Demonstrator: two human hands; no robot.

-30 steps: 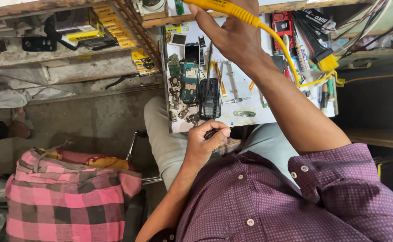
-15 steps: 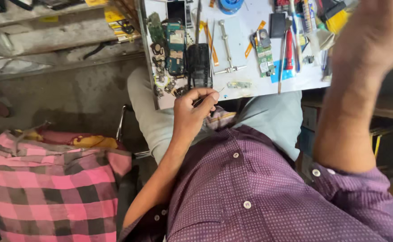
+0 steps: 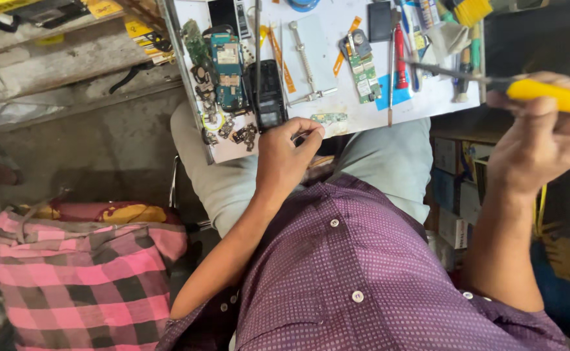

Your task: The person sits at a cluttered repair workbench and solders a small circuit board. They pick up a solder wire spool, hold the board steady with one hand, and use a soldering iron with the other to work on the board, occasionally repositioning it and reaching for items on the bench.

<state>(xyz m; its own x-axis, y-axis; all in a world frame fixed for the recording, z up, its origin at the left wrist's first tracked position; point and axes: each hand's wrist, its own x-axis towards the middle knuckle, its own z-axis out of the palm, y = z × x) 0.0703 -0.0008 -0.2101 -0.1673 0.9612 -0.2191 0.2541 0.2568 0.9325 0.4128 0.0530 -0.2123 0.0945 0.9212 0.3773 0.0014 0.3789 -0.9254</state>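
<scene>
Fingers of my left hand (image 3: 284, 153) pinch a small part just below the phone (image 3: 269, 97), while my right hand (image 3: 537, 133) grips an iron (image 3: 493, 83) right of it.

Stacked cardboard boxes (image 3: 452, 188) right of knee; yellow packets (image 3: 143, 36) upper left.

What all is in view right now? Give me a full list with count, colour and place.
white work board: one, across the lap
black phone: one, on the board by the left hand
circuit boards: two, blue-green at the board's left, green near its middle
red-handled tool: one, right part of board
small loose parts: several, dark, board's lower left
checked bag: one, pink and grey, floor at left
left hand: at the board's near edge, holding something small, unclear what
right hand: raised at right, gripping a yellow-handled tool
</scene>
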